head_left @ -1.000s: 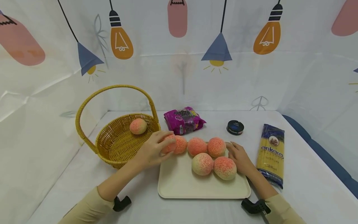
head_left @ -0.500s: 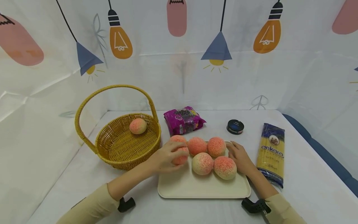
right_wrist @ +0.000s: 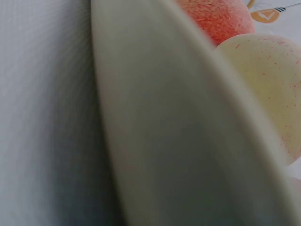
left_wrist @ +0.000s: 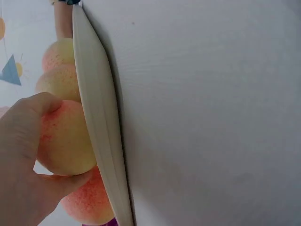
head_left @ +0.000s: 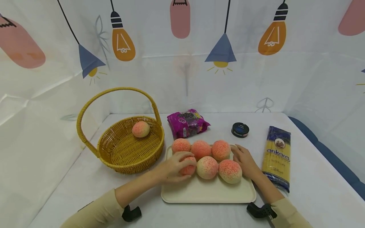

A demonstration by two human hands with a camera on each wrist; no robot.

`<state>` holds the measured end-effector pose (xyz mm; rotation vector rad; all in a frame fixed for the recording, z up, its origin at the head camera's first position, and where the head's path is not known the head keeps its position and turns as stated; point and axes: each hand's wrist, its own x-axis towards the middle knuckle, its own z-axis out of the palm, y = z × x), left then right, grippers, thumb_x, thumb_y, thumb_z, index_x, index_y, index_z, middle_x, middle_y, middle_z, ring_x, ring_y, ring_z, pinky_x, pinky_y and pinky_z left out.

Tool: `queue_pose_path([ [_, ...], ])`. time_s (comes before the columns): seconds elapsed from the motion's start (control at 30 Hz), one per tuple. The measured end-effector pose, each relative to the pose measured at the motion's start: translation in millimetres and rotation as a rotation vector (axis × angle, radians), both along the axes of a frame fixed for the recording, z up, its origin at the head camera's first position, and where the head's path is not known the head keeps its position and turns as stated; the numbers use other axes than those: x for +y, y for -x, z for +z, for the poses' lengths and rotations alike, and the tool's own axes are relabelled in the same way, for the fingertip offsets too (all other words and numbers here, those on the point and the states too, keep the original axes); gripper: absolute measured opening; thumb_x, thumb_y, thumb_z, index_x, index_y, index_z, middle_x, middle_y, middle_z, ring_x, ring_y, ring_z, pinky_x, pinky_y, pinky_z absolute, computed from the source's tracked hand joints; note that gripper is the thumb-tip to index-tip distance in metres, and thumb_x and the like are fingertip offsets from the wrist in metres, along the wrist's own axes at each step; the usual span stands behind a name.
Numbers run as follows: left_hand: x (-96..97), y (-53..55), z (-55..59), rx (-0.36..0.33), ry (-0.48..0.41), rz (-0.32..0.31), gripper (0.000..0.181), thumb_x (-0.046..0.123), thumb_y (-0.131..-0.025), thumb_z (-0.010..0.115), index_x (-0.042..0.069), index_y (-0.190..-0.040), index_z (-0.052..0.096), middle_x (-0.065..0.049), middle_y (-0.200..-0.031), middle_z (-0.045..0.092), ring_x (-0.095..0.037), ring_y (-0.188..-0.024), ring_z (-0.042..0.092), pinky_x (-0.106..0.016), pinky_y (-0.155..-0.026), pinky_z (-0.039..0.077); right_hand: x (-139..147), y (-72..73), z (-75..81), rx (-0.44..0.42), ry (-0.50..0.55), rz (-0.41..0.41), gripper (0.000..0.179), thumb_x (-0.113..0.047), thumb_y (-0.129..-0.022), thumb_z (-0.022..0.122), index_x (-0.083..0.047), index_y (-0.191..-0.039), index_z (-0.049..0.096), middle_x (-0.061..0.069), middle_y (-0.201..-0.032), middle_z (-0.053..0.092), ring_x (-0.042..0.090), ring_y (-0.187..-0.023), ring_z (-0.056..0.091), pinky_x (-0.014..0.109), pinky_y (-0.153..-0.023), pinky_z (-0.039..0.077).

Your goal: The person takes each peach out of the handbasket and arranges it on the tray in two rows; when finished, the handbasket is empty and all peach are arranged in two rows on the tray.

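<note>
My left hand [head_left: 173, 167] grips a pink-and-cream peach [head_left: 189, 166] at the left of the front row on a cream tray [head_left: 208, 196]. In the left wrist view, thumb and fingers curve round that peach [left_wrist: 68, 141] just inside the tray's rim. To its right lie two more peaches, a pale one [head_left: 207, 167] and a redder one [head_left: 229, 171]. Three peaches, the middle one [head_left: 201, 148] among them, form the row behind. My right hand [head_left: 246, 162] holds the tray's right edge near the back corner; its fingertips are partly hidden.
A yellow wicker basket [head_left: 114, 152] with a tall handle stands left, one peach [head_left: 141, 129] inside. Behind the tray lie a purple packet [head_left: 187, 123] and a black tuna can [head_left: 240, 129]. A blue-and-yellow pasta pack [head_left: 276, 158] lies at right.
My left hand has moved right and toward the front with its peach, from beside the back-row peaches down to the front row. The right hand has stayed at the tray's edge.
</note>
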<state>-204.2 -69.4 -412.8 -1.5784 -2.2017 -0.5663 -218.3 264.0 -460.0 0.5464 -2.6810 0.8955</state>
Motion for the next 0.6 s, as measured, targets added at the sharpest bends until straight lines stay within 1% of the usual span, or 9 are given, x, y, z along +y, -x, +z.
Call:
queue_pose_path([
  [0.17, 2.9, -1.0, -3.6, -0.001, -0.005, -0.022, 0.049, 0.022, -0.075, 0.074, 0.013, -0.117, 0.05, -0.016, -0.126, 0.047, -0.025, -0.119, 0.043, -0.032, -0.102, 0.032, -0.8, -1.1, 1.2, 0.027, -0.001, 0.008, 0.034, 0.004, -0.089, 0.048, 0.0, -0.123, 0.052, 0.031, -0.125, 0.046, 0.049, -0.119, 0.035, 0.064, -0.094, 0.026],
  [0.3, 4.5, -0.9, -3.7, -0.027, 0.003, -0.018, 0.055, 0.024, -0.074, 0.075, 0.012, -0.12, 0.048, -0.016, -0.128, 0.045, -0.025, -0.121, 0.041, -0.031, -0.102, 0.031, -1.3, -1.4, 2.6, 0.042, -0.004, 0.01, 0.034, 0.005, -0.089, 0.048, 0.0, -0.122, 0.053, 0.031, -0.124, 0.046, 0.049, -0.118, 0.036, 0.064, -0.094, 0.027],
  [0.43, 4.7, -1.0, -3.9, -0.051, 0.024, 0.01, 0.066, 0.027, -0.069, 0.079, 0.01, -0.123, 0.046, -0.016, -0.131, 0.042, -0.027, -0.124, 0.038, -0.033, -0.103, 0.03, -1.7, -1.6, 3.6, 0.038, -0.001, 0.008, 0.034, 0.006, -0.089, 0.047, 0.0, -0.122, 0.053, 0.031, -0.124, 0.046, 0.05, -0.118, 0.036, 0.064, -0.094, 0.027],
  [0.53, 4.8, -1.5, -4.5, -0.041, 0.049, 0.034, 0.075, 0.03, -0.066, 0.08, 0.008, -0.127, 0.042, -0.017, -0.134, 0.04, -0.031, -0.127, 0.035, -0.036, -0.103, 0.03, -1.6, -1.8, 3.8, 0.033, -0.001, 0.011, 0.034, 0.005, -0.089, 0.047, 0.0, -0.122, 0.053, 0.031, -0.124, 0.047, 0.05, -0.118, 0.035, 0.064, -0.094, 0.027],
  [0.6, 5.0, -1.7, -4.7, -0.044, 0.067, 0.047, 0.079, 0.031, -0.066, 0.079, 0.007, -0.13, 0.04, -0.018, -0.136, 0.037, -0.034, -0.129, 0.032, -0.038, -0.102, 0.032, -1.1, -1.9, 3.8, 0.035, -0.004, 0.014, 0.034, 0.005, -0.089, 0.047, 0.001, -0.122, 0.053, 0.031, -0.124, 0.047, 0.05, -0.117, 0.036, 0.064, -0.093, 0.027],
])
